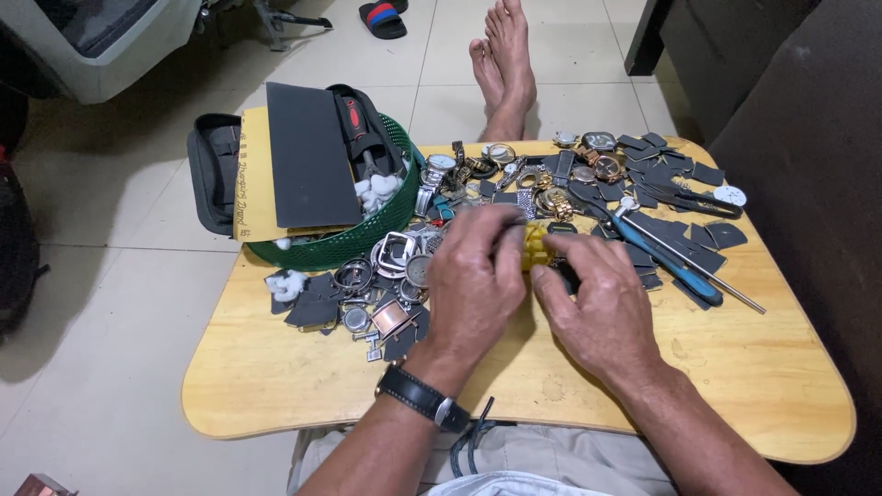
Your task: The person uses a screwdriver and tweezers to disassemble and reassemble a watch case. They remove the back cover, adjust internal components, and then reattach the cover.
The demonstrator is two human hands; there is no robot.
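Note:
My left hand [475, 280] and my right hand [602, 308] meet over the middle of a small wooden lap table [276, 377]. Both grip a small yellow tool [535, 248] between their fingertips; most of it is hidden by the fingers. A black wristwatch [423, 398] sits on my left wrist. Around the hands lie several watch cases, bezels and metal rings [386, 262], and wristwatches with metal bands [441, 170].
A green mesh basket [367, 234] at the table's left rear holds a dark sheet, a yellow envelope and a black pouch. A blue-handled screwdriver [666, 262] and dark strap pieces lie at the right. My bare feet [503, 60] stretch past the table. A sofa stands right.

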